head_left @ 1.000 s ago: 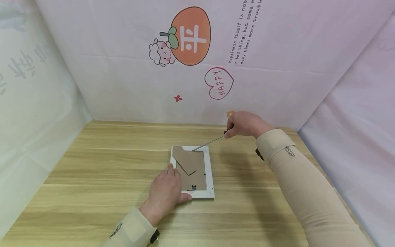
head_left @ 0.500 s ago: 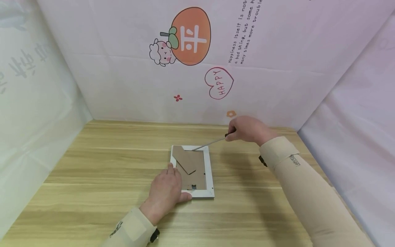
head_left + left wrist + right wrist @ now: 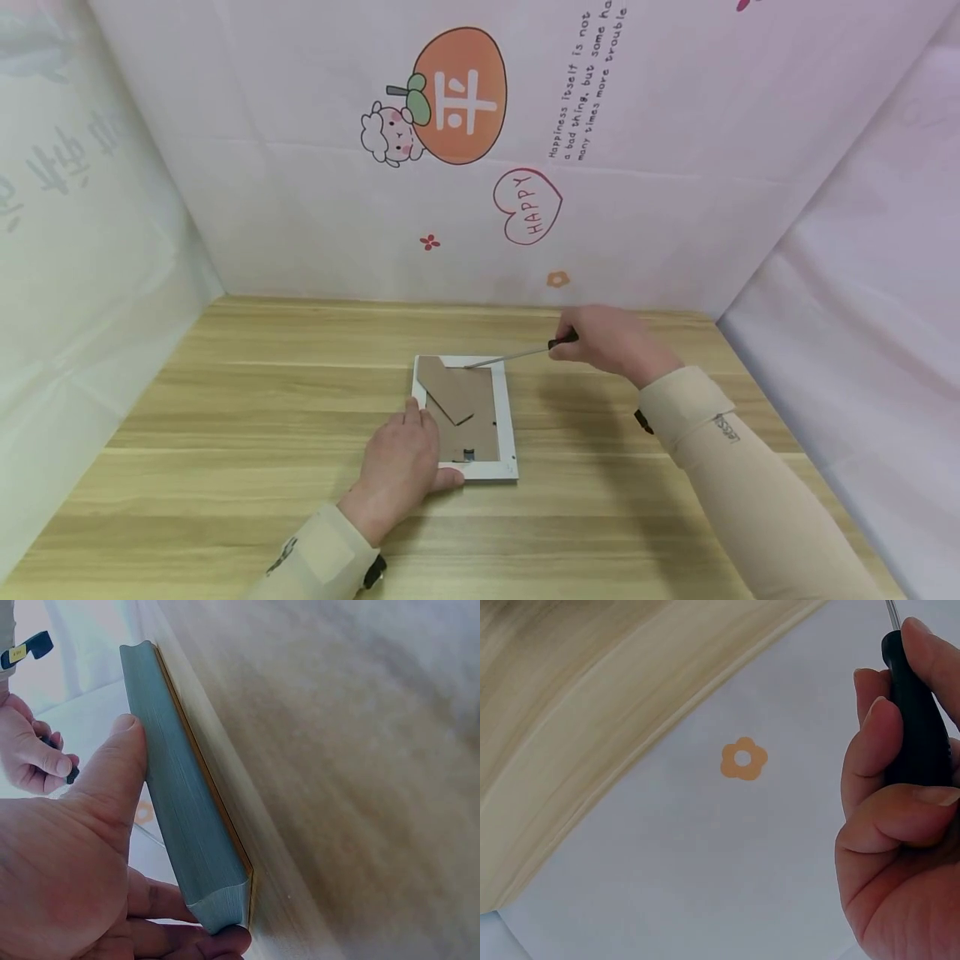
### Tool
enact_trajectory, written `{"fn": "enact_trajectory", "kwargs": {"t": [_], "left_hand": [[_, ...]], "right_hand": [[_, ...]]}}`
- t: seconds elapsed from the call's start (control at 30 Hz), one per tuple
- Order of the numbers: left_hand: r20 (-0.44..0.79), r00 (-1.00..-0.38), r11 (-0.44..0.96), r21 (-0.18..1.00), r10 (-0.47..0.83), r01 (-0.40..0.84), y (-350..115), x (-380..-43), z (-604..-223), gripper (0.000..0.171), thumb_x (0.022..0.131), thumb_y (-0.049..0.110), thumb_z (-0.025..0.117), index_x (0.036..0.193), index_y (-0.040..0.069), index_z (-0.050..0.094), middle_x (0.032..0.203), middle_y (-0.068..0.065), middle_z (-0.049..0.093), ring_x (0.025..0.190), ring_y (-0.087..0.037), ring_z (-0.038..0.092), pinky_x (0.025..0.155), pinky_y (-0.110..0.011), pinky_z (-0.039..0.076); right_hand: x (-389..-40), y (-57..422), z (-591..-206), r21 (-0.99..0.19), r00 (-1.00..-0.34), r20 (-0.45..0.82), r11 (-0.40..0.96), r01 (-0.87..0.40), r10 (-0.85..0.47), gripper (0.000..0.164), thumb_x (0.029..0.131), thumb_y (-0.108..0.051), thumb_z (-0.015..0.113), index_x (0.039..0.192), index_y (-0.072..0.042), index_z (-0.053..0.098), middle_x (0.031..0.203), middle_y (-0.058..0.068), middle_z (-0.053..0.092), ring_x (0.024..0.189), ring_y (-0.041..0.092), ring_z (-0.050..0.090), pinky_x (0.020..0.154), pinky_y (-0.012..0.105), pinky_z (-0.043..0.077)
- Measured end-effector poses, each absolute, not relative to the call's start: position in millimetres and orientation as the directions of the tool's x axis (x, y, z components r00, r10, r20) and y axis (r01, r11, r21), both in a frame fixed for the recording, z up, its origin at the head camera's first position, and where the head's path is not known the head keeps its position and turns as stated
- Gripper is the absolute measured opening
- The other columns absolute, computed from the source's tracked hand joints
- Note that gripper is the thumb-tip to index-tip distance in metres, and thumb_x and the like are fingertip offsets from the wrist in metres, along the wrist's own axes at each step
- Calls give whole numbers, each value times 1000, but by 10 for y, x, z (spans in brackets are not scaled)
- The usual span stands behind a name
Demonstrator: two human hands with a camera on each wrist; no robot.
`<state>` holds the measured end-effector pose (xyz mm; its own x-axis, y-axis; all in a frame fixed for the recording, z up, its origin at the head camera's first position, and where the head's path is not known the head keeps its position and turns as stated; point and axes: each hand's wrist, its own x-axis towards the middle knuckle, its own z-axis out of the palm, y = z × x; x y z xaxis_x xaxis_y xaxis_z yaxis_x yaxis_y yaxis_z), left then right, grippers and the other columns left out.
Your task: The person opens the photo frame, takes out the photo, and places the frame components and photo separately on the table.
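Observation:
A white picture frame lies face down on the table, its brown backing board and angled stand flap showing. My left hand grips its near left corner, fingers along the left side and thumb at the near edge. In the left wrist view, thumb and fingers press on the frame's bluish-looking moulding. Above the table to the right, my right hand holds a screwdriver by its dark handle. The shaft slants down leftward, its tip at the inner far edge of the frame, beside the flap.
The wood-grain table runs back to a printed white sheet that hangs like a wall. More white sheeting closes off the sides. A small dark metal clip sits at the near end of the backing.
My right hand has come down and slightly toward me, so the screwdriver lies at a flatter angle. Its tip stays at the frame's far inner edge. The left hand keeps its place.

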<state>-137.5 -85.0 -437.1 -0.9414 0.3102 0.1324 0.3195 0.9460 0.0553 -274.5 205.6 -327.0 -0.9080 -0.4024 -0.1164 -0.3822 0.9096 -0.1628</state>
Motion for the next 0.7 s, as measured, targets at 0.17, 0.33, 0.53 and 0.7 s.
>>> {"fn": "enact_trajectory", "kwargs": {"t": [0.17, 0.33, 0.53, 0.7], "left_hand": [[102, -945, 948, 30, 311, 315, -837, -1373, -4364, 104, 74, 72, 79, 128, -16, 62, 139, -37, 58, 116, -43, 67, 90, -46, 60], [93, -946, 949, 26, 309, 313, -831, -1362, -4358, 104, 75, 72, 78, 128, -15, 61, 139, -37, 58, 118, -42, 67, 91, -46, 59], [101, -946, 950, 17, 309, 312, -826, -1350, -4356, 103, 75, 73, 78, 127, -15, 62, 138, -36, 59, 118, -41, 67, 91, -44, 59], [124, -942, 949, -8, 313, 314, -818, -1336, -4370, 103, 75, 74, 77, 126, -14, 64, 136, -35, 61, 116, -40, 68, 91, -43, 60]], "right_hand": [[-2683, 2116, -3291, -170, -911, -83, 906, -388, -405, 22, 91, -39, 80, 99, -19, 74, 92, -8, 72, 81, 13, 64, 75, 38, 54], [-2632, 2159, -3315, -193, -918, -71, 909, -370, -389, 20, 91, -38, 80, 99, -21, 75, 95, -8, 72, 83, 13, 64, 75, 39, 54], [-2537, 2199, -3376, -185, -926, -41, 913, -363, -376, 21, 93, -38, 77, 100, -19, 74, 92, -7, 72, 77, 12, 62, 69, 35, 52], [-2450, 2225, -3457, -211, -934, -15, 914, -347, -358, 23, 96, -37, 75, 100, -15, 71, 91, -4, 72, 75, 13, 61, 68, 35, 52]]}}
